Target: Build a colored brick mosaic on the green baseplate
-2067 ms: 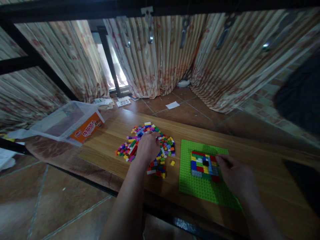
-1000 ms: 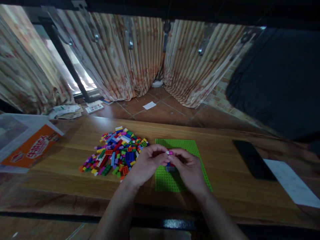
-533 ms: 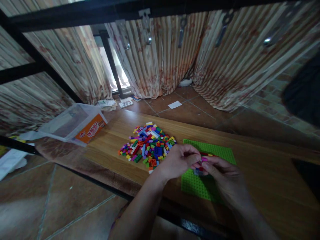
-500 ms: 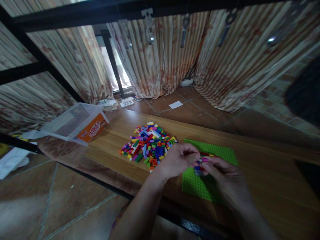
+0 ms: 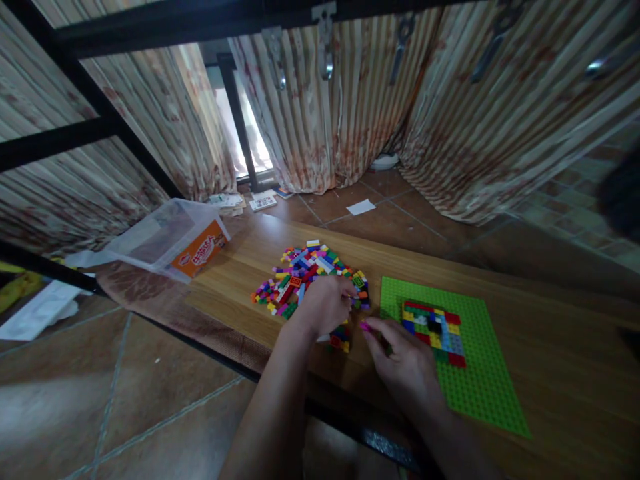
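Note:
My left hand (image 5: 327, 303) is over the right part of a pile of loose coloured toy bricks (image 5: 285, 283). Its fingers are curled and pointing down into the bricks; whatever lies between the fingertips is hidden. My right hand (image 5: 405, 357) pinches a small pink brick (image 5: 366, 326) between thumb and forefinger, just right of the pile. Beyond that hand lies a green studded baseplate (image 5: 495, 373). On it stands a low block of red, yellow, blue, white and grey bricks (image 5: 453, 340), with a dark spot near its middle.
A clear plastic box (image 5: 150, 233) with an orange label stands at the left end of the wooden board (image 5: 220, 293). Striped curtains (image 5: 310, 120) hang behind, below a dark metal bar (image 5: 210, 27) with hooks. Papers (image 5: 361, 207) lie on the tiled floor.
Both hands have parted and moved off the baseplate, uncovering the built block. The left hand has gone to the brick pile; the right, still pinching the pink brick, has shifted left. The view has shifted slightly.

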The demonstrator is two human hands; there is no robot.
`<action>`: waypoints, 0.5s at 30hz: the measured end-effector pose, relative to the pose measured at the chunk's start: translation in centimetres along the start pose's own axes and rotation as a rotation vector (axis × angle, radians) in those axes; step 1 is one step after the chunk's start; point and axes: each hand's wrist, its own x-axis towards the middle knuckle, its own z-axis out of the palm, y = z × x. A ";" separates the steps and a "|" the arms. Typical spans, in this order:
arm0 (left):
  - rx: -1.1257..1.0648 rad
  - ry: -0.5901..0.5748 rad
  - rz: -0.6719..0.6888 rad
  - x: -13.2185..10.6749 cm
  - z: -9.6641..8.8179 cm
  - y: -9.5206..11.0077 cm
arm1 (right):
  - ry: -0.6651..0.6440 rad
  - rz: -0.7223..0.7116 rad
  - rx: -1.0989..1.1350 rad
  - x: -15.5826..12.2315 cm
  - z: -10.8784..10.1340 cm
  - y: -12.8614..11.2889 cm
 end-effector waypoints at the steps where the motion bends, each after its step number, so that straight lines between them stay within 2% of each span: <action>1: 0.010 0.001 -0.002 0.0 0.0 -0.1 | 0.001 0.003 -0.014 0.1 0.2 0.1; 9: 0.084 0.139 -0.057 -0.4 -1.7 -1.5 | -0.010 -0.008 -0.041 0.3 0.7 0.2; 15: 0.039 0.265 -0.234 -0.7 -3.4 -2.9 | 0.026 -0.003 0.018 0.3 0.3 -0.1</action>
